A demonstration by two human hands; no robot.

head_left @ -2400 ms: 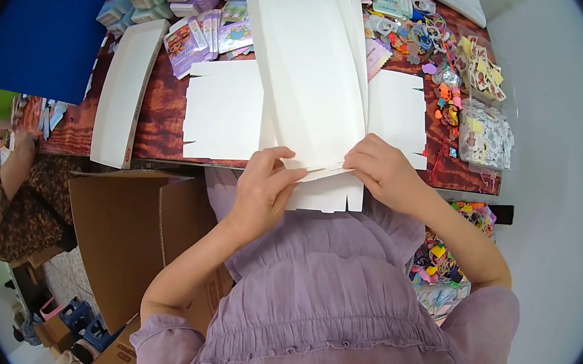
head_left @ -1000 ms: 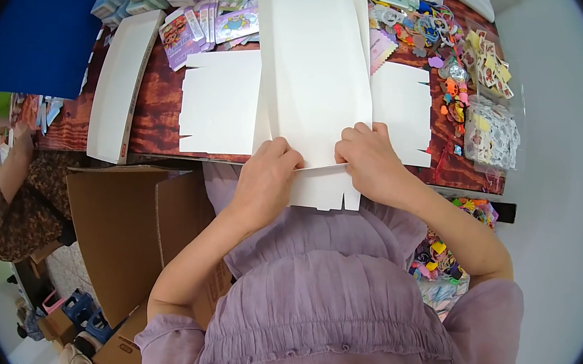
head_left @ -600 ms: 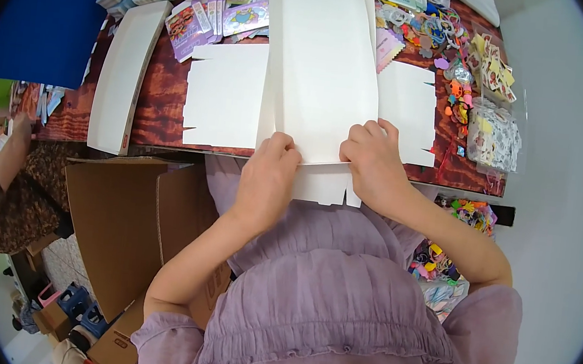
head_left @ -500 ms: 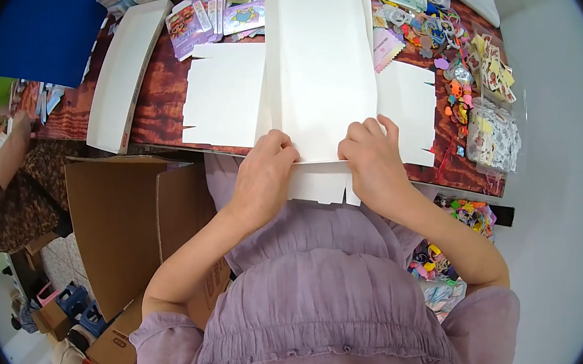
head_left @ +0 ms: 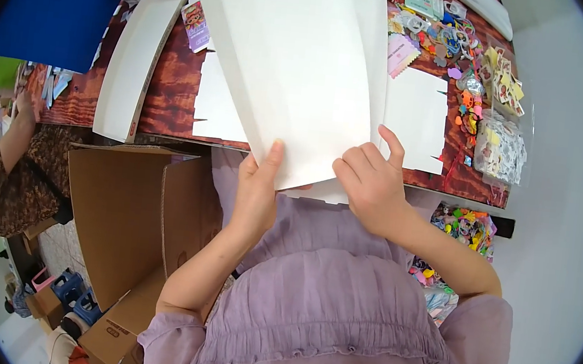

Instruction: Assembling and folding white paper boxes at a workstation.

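Observation:
A long white cardboard box (head_left: 302, 76) with raised side walls is tilted up off the table in front of me. My left hand (head_left: 256, 191) is closed on its near left corner, thumb on the inside and fingers underneath. At the near right corner, my right hand (head_left: 375, 185) has its fingers curled over the edge, with one finger raised. A flap of card hangs below the near edge between the hands. Under the box lies a flat white cardboard blank (head_left: 415, 120) with slotted edges, its middle hidden.
A shallow white tray (head_left: 134, 59) stands at the left. Small colourful trinkets (head_left: 455, 46) and a clear bag of small pieces (head_left: 499, 150) lie at the right. An open brown carton (head_left: 117, 213) is by the table's front edge. Another person's arm (head_left: 18, 135) shows far left.
The box has been lifted and tilted off the blank, its near end swinging slightly toward me. My left hand has shifted from pinching the near edge to holding the corner with its thumb inside.

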